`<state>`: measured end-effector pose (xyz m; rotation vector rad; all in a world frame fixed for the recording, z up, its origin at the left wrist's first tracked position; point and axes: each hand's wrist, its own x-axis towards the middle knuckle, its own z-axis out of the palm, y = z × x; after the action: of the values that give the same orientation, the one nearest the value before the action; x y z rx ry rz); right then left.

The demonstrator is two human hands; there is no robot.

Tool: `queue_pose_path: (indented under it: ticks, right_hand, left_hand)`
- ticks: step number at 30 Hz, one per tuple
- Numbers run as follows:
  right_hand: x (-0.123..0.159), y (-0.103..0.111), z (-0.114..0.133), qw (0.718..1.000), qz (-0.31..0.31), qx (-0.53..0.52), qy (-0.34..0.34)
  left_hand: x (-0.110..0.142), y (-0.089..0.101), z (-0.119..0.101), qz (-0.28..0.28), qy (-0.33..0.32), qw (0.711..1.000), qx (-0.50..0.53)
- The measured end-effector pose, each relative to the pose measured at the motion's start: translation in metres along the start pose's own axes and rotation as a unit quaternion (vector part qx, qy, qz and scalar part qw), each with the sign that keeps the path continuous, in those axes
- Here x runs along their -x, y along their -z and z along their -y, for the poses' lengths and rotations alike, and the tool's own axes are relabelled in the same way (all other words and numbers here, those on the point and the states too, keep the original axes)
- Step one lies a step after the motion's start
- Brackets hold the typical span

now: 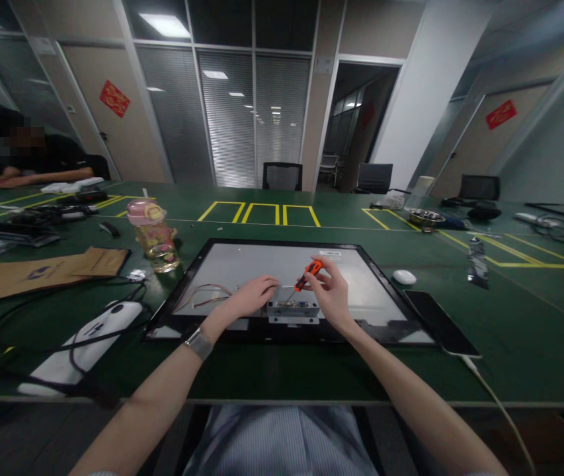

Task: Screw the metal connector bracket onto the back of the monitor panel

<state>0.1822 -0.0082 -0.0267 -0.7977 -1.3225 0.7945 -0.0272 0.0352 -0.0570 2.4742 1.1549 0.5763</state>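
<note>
My right hand (332,291) holds an orange-black slim screwdriver (310,272), seemingly screwing at the silver metal bracket (293,313); keep aligned; left hand (252,295): can't tell.

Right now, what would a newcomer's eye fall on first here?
Probably the orange-black screwdriver in the right hand, slanting down toward the metal bracket on the big panel. Then the pink-topped bottle left of the panel, and yellow outlines across the green table.

The panel (272,259) lies on the table (242,377), bottle (154,239) to its left, phone (441,322) right.
</note>
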Motion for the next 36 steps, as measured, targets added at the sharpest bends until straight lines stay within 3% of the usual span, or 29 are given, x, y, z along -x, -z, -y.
queue_pose_path:
  ticks: [6, 13, 19, 28, 30, 36]
  right_hand:
    - [0.002, 0.001, -0.001, 0.999, 0.018, 0.02, 0.026]
    - [0.006, 0.0, 0.006, 0.983, 0.132, 0.07, 0.104]
    - [0.0, -0.003, 0.015, 0.968, 0.192, 0.105, 0.12]
    - [-0.006, -0.011, 0.021, 0.937, 0.18, 0.181, 0.239]
    - [-0.006, -0.011, 0.023, 0.943, 0.181, 0.167, 0.225]
    - [-0.012, -0.01, 0.025, 0.982, 0.17, 0.02, 0.078]
  left_hand:
    - [0.0, 0.0, -0.001, 0.001, 0.0, 1.0, -0.002]
    - [0.001, 0.002, -0.004, 0.001, -0.002, 1.0, -0.002]
    - [0.002, 0.003, -0.006, -0.003, -0.015, 1.0, 0.006]
    - [-0.003, -0.002, 0.003, -0.005, -0.023, 1.0, 0.008]
    - [-0.003, -0.003, 0.003, -0.006, -0.027, 1.0, 0.012]
    - [0.001, -0.002, 0.001, -0.009, -0.008, 1.0, 0.01]
